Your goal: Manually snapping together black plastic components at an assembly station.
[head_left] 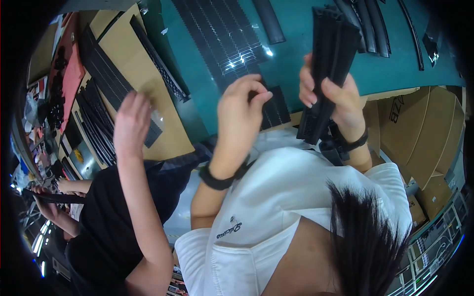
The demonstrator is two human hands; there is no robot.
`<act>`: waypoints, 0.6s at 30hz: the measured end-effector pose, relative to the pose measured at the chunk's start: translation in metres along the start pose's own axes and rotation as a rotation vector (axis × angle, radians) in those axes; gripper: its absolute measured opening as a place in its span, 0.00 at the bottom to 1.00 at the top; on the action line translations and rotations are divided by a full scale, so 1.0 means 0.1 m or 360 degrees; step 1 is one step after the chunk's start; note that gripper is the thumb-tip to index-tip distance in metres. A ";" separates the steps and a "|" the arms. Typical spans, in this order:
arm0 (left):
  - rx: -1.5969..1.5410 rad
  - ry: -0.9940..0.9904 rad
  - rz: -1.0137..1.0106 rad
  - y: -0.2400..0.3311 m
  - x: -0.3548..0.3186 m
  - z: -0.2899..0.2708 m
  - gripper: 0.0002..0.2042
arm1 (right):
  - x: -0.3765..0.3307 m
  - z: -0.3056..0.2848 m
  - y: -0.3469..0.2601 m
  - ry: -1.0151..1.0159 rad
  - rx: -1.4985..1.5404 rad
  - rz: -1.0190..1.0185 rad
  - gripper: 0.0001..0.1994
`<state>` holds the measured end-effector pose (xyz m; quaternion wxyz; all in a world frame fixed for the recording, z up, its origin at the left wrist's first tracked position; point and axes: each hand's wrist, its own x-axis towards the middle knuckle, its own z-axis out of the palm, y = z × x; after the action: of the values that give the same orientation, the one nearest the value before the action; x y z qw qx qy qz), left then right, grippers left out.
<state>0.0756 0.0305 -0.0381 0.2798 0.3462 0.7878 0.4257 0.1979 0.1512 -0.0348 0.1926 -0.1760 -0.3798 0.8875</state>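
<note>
My right hand [340, 98] is closed around a thick bundle of long black strips [335, 44], held upright above the table's near edge. The thumb lies across the front of the bundle and the fingers wrap its left side. My left hand [239, 111] hovers left of it, fingers curled and thumb and index finger close together in a pinch. Whatever may be between those fingertips is too small or hidden. Beneath and beyond the left hand lie flat black strips with zigzag edges [219, 34], side by side. A shorter black piece [276, 106] lies near the table's edge.
The green table [301, 59] holds a black curved strip [269, 19] and more black strips [373, 29] at the far right. On the left, a co-worker's hand [132, 118] is over black strips on brown cardboard [170, 133]. An open cardboard box [419, 128] stands at right.
</note>
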 end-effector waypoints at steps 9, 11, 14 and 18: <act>-0.0788 -0.0455 0.0023 0.85 0.49 -0.73 0.03 | -0.08 0.20 -0.05 -0.0147 -0.0090 0.0264 0.25; -0.0699 -0.0598 0.0022 0.88 0.55 -0.76 0.03 | -0.09 0.25 -0.07 -0.0134 -0.0100 0.0286 0.25; -0.0615 -0.0700 0.0040 0.87 0.59 -0.80 0.03 | -0.12 0.29 -0.10 -0.0043 -0.0192 0.0292 0.25; -0.0450 -0.0792 0.0063 0.97 0.62 -0.85 0.03 | -0.16 0.29 -0.07 0.0011 -0.0207 0.0242 0.25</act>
<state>0.0058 0.0768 0.0771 0.5016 0.4128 0.6208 0.4388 0.2001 0.1305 -0.0080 0.1143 -0.2195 -0.4215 0.8724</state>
